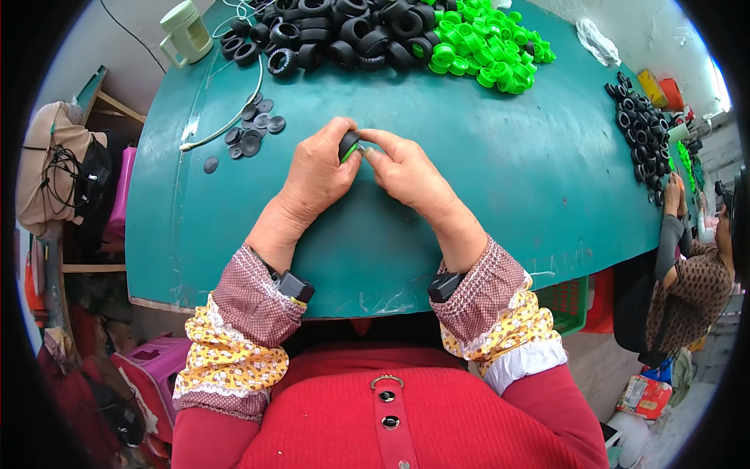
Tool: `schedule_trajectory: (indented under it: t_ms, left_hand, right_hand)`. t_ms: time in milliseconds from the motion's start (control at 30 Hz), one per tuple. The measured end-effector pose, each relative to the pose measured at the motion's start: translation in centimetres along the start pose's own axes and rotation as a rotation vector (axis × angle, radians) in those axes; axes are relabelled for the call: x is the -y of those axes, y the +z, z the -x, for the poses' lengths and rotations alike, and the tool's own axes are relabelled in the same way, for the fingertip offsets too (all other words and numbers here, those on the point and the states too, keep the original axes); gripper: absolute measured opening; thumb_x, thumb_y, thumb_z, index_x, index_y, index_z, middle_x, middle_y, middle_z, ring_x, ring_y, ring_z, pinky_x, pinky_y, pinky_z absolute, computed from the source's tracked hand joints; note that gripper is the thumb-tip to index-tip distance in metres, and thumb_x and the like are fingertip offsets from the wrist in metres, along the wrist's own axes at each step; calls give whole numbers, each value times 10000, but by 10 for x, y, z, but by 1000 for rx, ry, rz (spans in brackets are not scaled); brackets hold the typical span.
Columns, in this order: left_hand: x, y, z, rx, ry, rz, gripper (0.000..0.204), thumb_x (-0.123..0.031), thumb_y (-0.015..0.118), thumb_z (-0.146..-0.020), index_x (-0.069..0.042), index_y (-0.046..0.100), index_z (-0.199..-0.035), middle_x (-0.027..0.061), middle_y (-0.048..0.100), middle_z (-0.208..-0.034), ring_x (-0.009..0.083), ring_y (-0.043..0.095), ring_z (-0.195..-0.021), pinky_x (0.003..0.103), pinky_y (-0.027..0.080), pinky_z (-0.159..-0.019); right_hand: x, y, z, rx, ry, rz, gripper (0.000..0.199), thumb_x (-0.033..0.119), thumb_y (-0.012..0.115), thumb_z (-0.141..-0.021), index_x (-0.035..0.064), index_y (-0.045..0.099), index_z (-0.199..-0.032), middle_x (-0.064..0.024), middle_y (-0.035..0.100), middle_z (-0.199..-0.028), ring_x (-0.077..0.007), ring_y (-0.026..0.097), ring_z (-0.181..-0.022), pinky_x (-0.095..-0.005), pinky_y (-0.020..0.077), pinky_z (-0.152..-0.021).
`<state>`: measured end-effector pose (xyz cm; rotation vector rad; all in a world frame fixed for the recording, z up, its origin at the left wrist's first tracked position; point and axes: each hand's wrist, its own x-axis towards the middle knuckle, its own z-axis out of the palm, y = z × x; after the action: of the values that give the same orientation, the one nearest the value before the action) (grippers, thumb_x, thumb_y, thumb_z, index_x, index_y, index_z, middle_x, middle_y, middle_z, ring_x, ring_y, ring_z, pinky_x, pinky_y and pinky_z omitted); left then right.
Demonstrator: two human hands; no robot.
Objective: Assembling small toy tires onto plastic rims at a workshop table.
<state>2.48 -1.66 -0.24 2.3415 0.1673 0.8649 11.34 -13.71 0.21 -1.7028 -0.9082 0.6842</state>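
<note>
Over the middle of the table, both hands meet at a small black toy tyre [349, 141] with a bright green wheel rim [348, 154] showing at its lower side. My left hand [322, 164] has its fingers closed round the tyre. From the other side, my right hand [410, 173] pinches at its edge with thumb and forefinger. Fingers hide part of the tyre and rim. Further off lies a large heap of black tyres [344, 35], and a pile of green wheel rims [492, 47] adjoins it on the right.
Flat black discs [250, 141] lie scattered left of my hands, beside a pale cable [238, 117]. A lidded cup [186, 35] stands at the far left corner. On the right, a co-worker [687, 289] sits by another row of black tyres [641, 137]. A white cloth [598, 41] lies at the back.
</note>
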Motion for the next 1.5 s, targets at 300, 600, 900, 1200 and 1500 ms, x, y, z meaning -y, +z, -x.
schedule_trajectory:
  t_ms: [300, 600, 900, 1200, 1500]
  left_hand:
    - [-1, 1, -7, 79, -194, 113, 224, -48, 596, -694, -3, 509, -896, 170, 575, -694, 274, 598, -647, 323, 460, -575]
    - [8, -2, -11, 246, -269, 145, 252, -50, 611, -708, -17, 531, -945, 59, 554, -757, 108, 519, -649, 237, 441, -580]
    - [-2, -2, -4, 27, -290, 291, 246, -109, 634, -724, -28, 544, -939, 110, 587, -726, 174, 574, -642, 272, 467, -603]
    - [6, -6, -8, 257, -347, 173, 201, -110, 614, -711, -15, 552, -878, 128, 578, -701, 178, 564, -611, 285, 457, -575]
    - [-3, 0, -4, 15, -252, 278, 253, -103, 619, -697, -30, 566, -933, 91, 578, -719, 130, 554, -646, 267, 458, -594]
  right_hand:
    - [7, 6, 10, -216, -170, 264, 260, 123, 447, -847, 81, 527, -1091, -220, 592, -746, -402, 564, -714, -461, 454, -622]
    - [-1, 17, 7, -274, -311, 120, 257, 92, 468, -839, 63, 538, -1085, -216, 601, -777, -352, 595, -733, -394, 472, -656]
    - [5, 11, 5, -224, -116, -48, 249, 62, 467, -833, 31, 522, -1074, -193, 600, -776, -279, 601, -706, -332, 467, -654]
    - [8, 16, 12, -238, -211, 170, 235, 70, 449, -834, 36, 501, -1060, -219, 598, -763, -382, 579, -723, -416, 459, -623]
    - [2, 12, 5, -232, -132, -52, 226, 80, 470, -845, 15, 501, -1060, -225, 599, -802, -342, 601, -739, -375, 457, -655]
